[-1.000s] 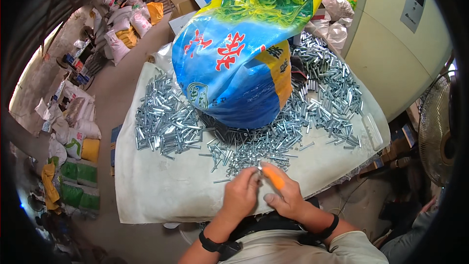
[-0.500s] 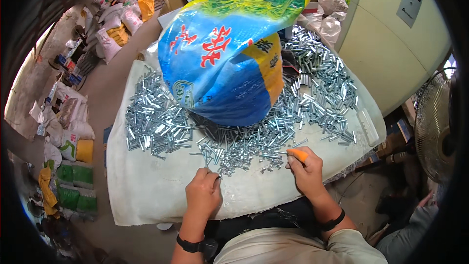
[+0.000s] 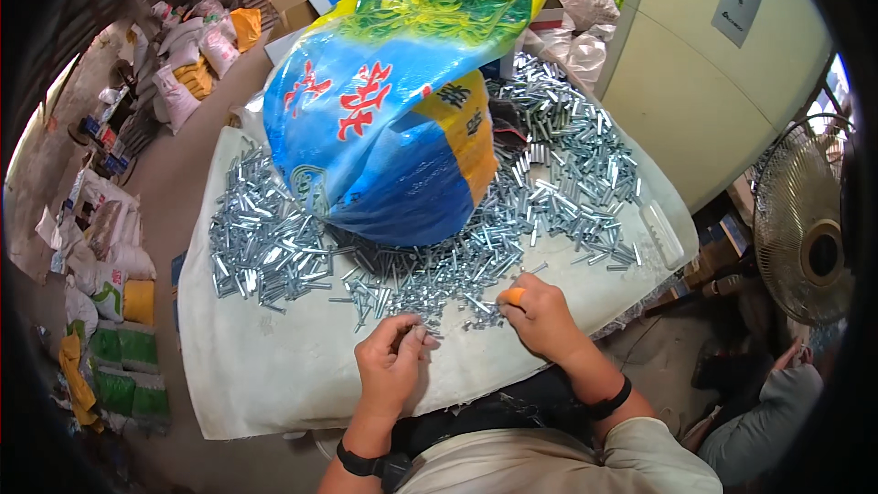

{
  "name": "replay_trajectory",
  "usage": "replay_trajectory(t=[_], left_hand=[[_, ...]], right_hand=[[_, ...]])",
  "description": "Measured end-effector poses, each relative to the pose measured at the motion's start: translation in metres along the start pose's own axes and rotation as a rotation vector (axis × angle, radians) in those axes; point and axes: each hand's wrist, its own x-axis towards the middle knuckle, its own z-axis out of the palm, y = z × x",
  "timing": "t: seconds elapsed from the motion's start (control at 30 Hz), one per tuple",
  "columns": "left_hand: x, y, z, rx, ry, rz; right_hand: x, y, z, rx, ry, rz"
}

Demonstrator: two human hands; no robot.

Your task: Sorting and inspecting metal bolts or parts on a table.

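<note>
On the pale cloth-covered work surface [image 3: 265, 370], a heap of small screws [image 3: 412, 291] spreads in front of a blue, yellow and green printed plastic sack [image 3: 384, 165]. At the near edge of the heap, my left hand [image 3: 391, 361] is closed in a pinch, a small silvery metal piece at its fingertips. To its right, my right hand [image 3: 541, 318] has its fingers pressed together against the screws; whatever lies between them is hidden. An orange finger cover [image 3: 514, 295] shows on that hand. Silvery metal tubes or pins lie in a left pile [image 3: 265, 238] and a right pile [image 3: 585, 165].
A clear plastic strip [image 3: 660, 233] lies on the surface's right edge. Beyond stands a cream cabinet [image 3: 704, 73], with a fan [image 3: 809, 229] at right. Stuffed sacks [image 3: 178, 96] line the floor at left. Another person's grey sleeve [image 3: 764, 421] shows at lower right.
My right hand has moved left and slightly down to the screws. My left hand has turned, its fingertips now pointing right. The whole view has shifted a little.
</note>
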Motion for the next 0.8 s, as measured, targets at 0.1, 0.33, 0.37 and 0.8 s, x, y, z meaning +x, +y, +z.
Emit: replay_trajectory(t=[0.1, 0.33, 0.37, 0.8], left_hand=[[-0.003, -0.008, 0.007, 0.032, -0.066, 0.018], [-0.007, -0.001, 0.000, 0.454, -0.136, 0.237], [-0.006, -0.001, 0.001, 0.446, -0.144, 0.240], [-0.010, 0.001, -0.005, 0.554, -0.219, 0.207]], right_hand=[[-0.004, 0.008, -0.013, 0.139, 0.075, -0.024], [-0.018, 0.074, -0.084, -0.200, 0.505, 0.222], [-0.023, 0.079, -0.093, -0.254, 0.462, 0.222], [-0.040, 0.091, -0.115, -0.438, 0.210, 0.401]])
